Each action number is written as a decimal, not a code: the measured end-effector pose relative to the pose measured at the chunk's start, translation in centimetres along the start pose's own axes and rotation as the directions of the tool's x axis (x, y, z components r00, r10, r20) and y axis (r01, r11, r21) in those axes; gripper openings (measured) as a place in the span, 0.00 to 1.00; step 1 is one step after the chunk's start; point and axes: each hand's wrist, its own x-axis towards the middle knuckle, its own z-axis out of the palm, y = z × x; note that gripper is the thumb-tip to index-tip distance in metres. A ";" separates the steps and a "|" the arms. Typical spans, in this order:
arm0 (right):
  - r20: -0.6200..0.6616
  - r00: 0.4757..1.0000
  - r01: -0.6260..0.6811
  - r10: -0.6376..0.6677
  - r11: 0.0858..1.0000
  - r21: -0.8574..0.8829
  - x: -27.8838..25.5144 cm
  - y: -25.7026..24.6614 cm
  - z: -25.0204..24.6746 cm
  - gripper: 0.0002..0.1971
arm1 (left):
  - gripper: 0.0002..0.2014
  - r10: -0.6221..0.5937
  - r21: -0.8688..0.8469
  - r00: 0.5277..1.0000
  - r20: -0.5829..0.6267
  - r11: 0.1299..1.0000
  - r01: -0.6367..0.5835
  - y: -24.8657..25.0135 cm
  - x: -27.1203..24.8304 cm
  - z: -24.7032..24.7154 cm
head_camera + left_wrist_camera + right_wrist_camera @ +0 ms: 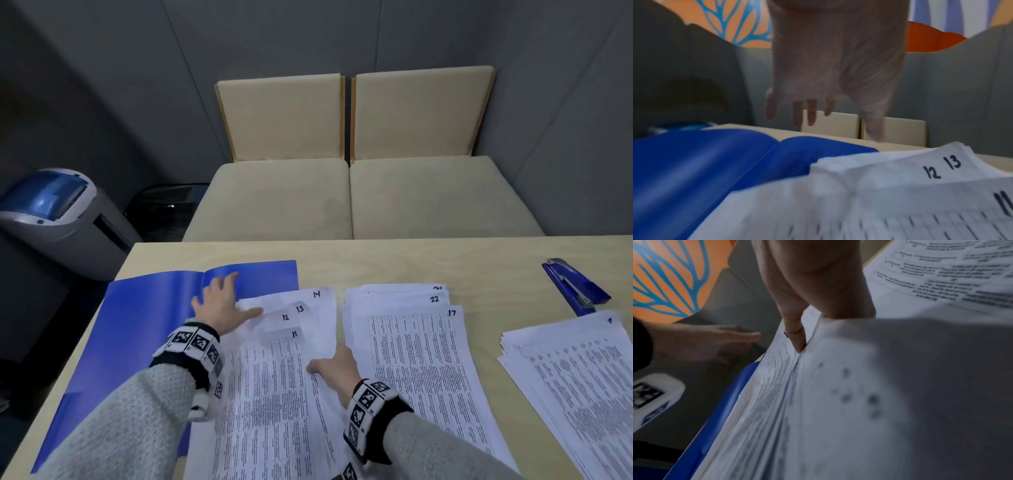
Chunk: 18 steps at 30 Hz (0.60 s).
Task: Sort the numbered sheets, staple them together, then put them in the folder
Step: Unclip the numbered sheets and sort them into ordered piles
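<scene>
A fanned stack of sheets (274, 394) numbered 11 to 14 lies partly on the open blue folder (144, 325) at the table's left. My right hand (329, 366) pinches the stack's right edge, thumb on top (799, 344) and fingers hidden beneath, and that edge is raised. My left hand (222, 301) hovers open with spread fingers (812, 112) over the stack's top left corner and the folder (715, 162). A second pile (411, 359) showing 17, 22 and 21 lies to the right. A blue stapler (575, 286) sits far right.
A third pile of printed sheets (575, 383) lies at the right edge of the pale wooden table (411, 260). Beyond the table stand two beige cushioned seats (352, 198). A grey and blue shredder (61, 212) and a black bin (164, 212) stand on the floor at left.
</scene>
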 end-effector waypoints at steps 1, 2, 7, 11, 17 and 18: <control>-0.010 1.000 -0.006 0.006 1.000 0.016 0.1 0.0 -0.3 0.16 | 0.41 -0.085 -0.049 0.996 -0.026 0.995 0.084 -0.9 -0.7 0.2; -0.007 1.000 -0.020 0.021 0.999 0.037 0.2 0.0 -0.5 0.14 | 0.36 -0.162 -0.107 0.986 -0.031 0.982 0.158 -1.9 -1.4 0.6; 0.022 0.999 -0.035 0.033 0.996 0.077 2.3 1.3 -0.3 0.38 | 0.26 -0.430 -0.172 0.873 0.229 0.865 0.471 -5.4 -4.8 5.4; 0.033 0.999 0.015 -0.016 0.999 0.029 0.1 1.0 0.6 0.30 | 0.27 -0.406 -0.264 0.841 0.357 0.820 0.508 -4.6 -5.5 7.0; 0.093 0.970 0.216 -0.223 0.973 0.085 -2.8 -1.4 -1.0 0.23 | 0.24 -0.314 -0.296 0.948 0.052 0.902 0.315 -0.9 -6.6 3.3; 0.101 0.967 0.222 -0.234 0.968 0.118 -3.2 -2.3 -2.3 0.24 | 0.25 -0.293 -0.421 0.954 -0.056 0.874 0.244 0.1 -6.7 2.1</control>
